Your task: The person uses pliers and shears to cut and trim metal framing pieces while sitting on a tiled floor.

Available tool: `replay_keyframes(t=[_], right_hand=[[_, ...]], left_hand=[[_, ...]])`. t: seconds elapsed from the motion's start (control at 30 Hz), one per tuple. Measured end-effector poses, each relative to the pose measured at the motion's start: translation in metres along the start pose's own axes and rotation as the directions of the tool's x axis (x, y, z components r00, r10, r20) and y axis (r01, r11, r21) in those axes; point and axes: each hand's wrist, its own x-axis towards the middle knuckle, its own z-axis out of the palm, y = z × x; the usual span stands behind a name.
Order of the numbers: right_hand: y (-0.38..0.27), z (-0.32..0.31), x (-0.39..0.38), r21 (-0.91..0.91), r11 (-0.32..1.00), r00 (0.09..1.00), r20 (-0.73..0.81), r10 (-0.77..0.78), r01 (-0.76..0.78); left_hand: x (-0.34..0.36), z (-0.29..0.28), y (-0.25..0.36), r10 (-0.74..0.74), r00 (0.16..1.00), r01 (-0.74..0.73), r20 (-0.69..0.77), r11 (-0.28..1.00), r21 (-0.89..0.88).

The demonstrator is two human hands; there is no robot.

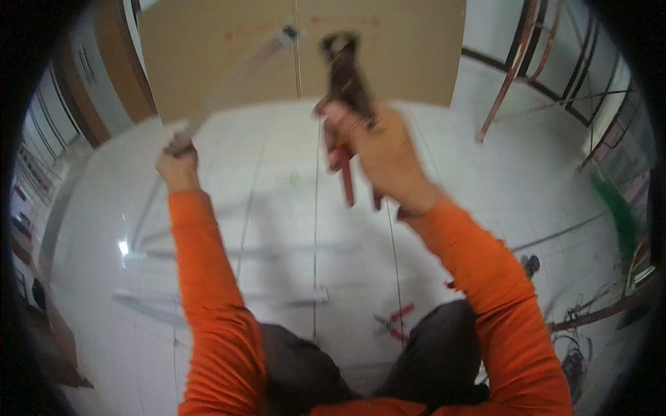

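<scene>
Cardboard box [395, 62], right hand [378, 142] gripping red-handled tool [349, 87]

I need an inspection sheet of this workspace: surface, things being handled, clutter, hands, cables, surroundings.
Surface: white tiled floor.
Things being handled: long pale strip and red-handled hand tool, both motion-blurred; exact tool type unclear.
Clutter: red-handled pliers and blurred pale strips on the floor.
Hands: left hand grips the strip's near end; right hand grips the tool.
Cables: thin dark tangle at right, possibly wires.
Surroundings: cardboard panel or box ahead; rusty metal frame at right.
</scene>
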Motion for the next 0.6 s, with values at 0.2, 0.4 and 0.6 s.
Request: replay_keyframes(t=[0.2,0.4,0.6], right_hand=[[0.068,-0.048,-0.108,0.024,0.926,0.886,-0.282,0.368,-0.377],[0.101,-0.076,-0.148,0.177,0.739,0.7,-0.238,0.673,-0.65],[0.115,-0.08,-0.161,0.218,0.656,0.658,-0.076,0.749,-0.722]], left_hand=[[-0.112,-0.231,0.106,0.193,0.975,-0.082,-0.106,0.767,0.637],[-0.215,-0.393,0.157,0.373,0.869,0.095,-0.326,0.52,0.849],[-0.234,-0.485,0.205,0.231,0.76,0.579,-0.607,0.182,0.794]])
